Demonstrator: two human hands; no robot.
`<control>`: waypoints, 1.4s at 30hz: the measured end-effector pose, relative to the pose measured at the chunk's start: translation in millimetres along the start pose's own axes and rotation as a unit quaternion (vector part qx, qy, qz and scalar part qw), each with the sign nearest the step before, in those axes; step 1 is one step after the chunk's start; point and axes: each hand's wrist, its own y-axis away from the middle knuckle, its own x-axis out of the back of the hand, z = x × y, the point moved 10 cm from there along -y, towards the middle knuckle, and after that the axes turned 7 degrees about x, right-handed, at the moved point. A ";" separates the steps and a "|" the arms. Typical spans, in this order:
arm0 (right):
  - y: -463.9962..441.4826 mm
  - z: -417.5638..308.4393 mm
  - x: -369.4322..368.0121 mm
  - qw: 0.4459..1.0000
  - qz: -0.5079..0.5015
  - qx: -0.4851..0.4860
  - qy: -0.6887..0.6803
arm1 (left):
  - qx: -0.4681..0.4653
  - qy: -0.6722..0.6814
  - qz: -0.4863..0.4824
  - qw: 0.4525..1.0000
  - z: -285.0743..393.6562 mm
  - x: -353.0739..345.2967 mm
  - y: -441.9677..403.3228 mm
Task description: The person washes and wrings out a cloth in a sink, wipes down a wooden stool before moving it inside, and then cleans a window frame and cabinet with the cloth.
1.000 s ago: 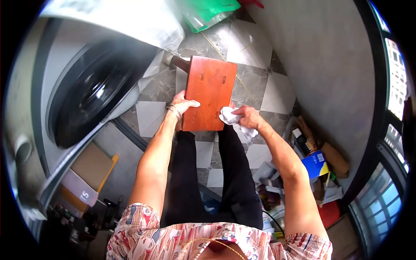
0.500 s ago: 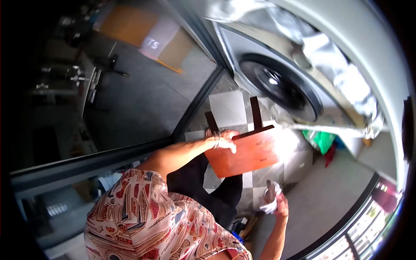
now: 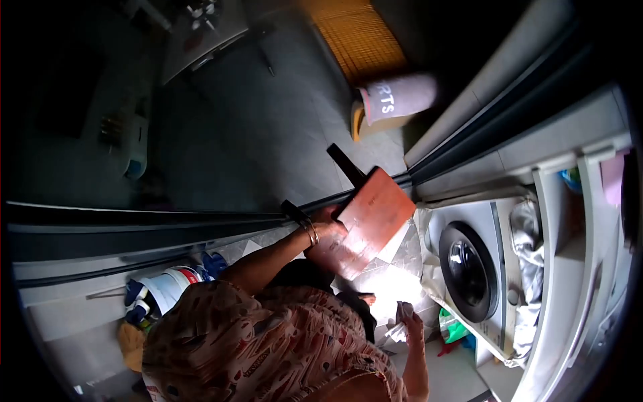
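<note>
A reddish-brown wooden stool [image 3: 378, 218] hangs tilted in front of the body, its flat seat facing the camera and two dark legs sticking out to the upper left. My left hand [image 3: 328, 232] is closed on the stool's edge, with bracelets at the wrist; some fingers are hidden by the seat. Lower right, away from the stool, my right hand [image 3: 413, 326] grips a crumpled white cloth [image 3: 400, 323].
A front-loading washing machine [image 3: 469, 268] stands at the right. Green plastic [image 3: 453, 327] lies below it. A door track runs behind the stool. Beyond it stands a yellowish chair [image 3: 362, 40] with a grey-purple cloth [image 3: 398, 98]. Bagged items [image 3: 164, 289] are at lower left.
The view has swung left toward the dark room. My left hand has carried the stool round toward the door track. My right hand, holding the cloth, has come away from the stool.
</note>
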 end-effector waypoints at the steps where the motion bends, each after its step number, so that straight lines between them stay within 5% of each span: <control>1: -12.1 -21.6 -10.5 1.000 -0.016 0.008 -0.002 | 0.047 0.018 0.016 0.999 6.1 23.8 4.3; 2: -24.2 -47.7 -28.2 0.999 -0.033 0.016 -0.003 | 0.094 0.036 0.031 0.994 16.7 56.7 7.2; 6: -70.8 -133.1 -77.3 0.982 -0.080 0.100 0.139 | 0.033 0.146 0.166 0.975 14.8 137.2 5.8; 8: -99.7 -157.7 -95.4 0.975 -0.093 0.099 0.173 | 0.008 0.396 0.168 0.903 -0.2 163.2 -5.0; 14: -152.3 -238.3 -178.7 0.936 -0.162 0.140 0.279 | -0.018 0.547 0.251 0.799 -19.9 268.1 -26.7; 17: -160.6 -282.1 -204.3 0.909 -0.099 0.148 0.378 | -0.056 0.592 0.271 0.757 -24.3 319.9 -52.4; 18: -200.7 -267.0 -191.9 0.863 -0.111 0.190 0.455 | -0.079 0.595 0.304 0.739 -22.2 341.5 -59.9; 20: -211.1 -273.1 -218.7 0.941 -0.193 0.128 0.246 | -0.145 0.593 0.313 0.727 -11.0 377.9 -75.1; 22: -234.5 -266.0 -253.0 0.962 -0.244 0.018 0.125 | -0.213 0.575 0.320 0.722 3.5 434.0 -92.9; 24: -234.5 -276.6 -272.5 0.956 -0.262 -0.092 0.096 | -0.114 0.629 0.374 0.672 -27.7 465.1 -104.4; 27: -253.0 -308.0 -307.1 0.935 -0.279 -0.010 0.217 | -0.059 0.687 0.331 0.644 -23.8 528.1 -127.2; 29: -271.1 -321.8 -319.9 0.981 -0.169 -0.094 0.022 | -0.035 0.699 0.351 0.622 -46.7 566.2 -140.0; 30: -277.4 -334.0 -336.0 0.980 -0.171 -0.097 0.028 | -0.034 0.700 0.356 0.618 -52.0 590.6 -149.2; 32: -285.0 -380.9 -363.2 0.904 -0.226 0.060 0.359 | 0.005 0.671 0.415 0.614 -68.6 631.1 -160.0; 35: -299.6 -426.3 -400.3 0.857 -0.167 0.161 0.460 | -0.012 0.700 0.419 0.579 -82.5 685.7 -196.9; 36: -296.4 -432.2 -421.4 0.851 -0.205 0.074 0.477 | -0.010 0.701 0.416 0.580 -95.5 703.7 -211.8; 38: -288.5 -470.2 -463.8 0.779 -0.185 0.167 0.575 | 0.025 0.695 0.411 0.589 -129.6 737.0 -248.3; 39: -290.3 -473.8 -479.2 0.735 -0.186 0.129 0.639 | 0.027 0.684 0.439 0.581 -133.5 752.5 -261.0; 40: -294.5 -453.6 -474.2 0.871 -0.157 -0.049 0.462 | 0.034 0.683 0.432 0.588 -137.4 760.9 -276.3; 42: -294.9 -482.3 -521.4 0.789 -0.167 0.081 0.585 | 0.021 0.706 0.431 0.561 -150.4 790.8 -320.3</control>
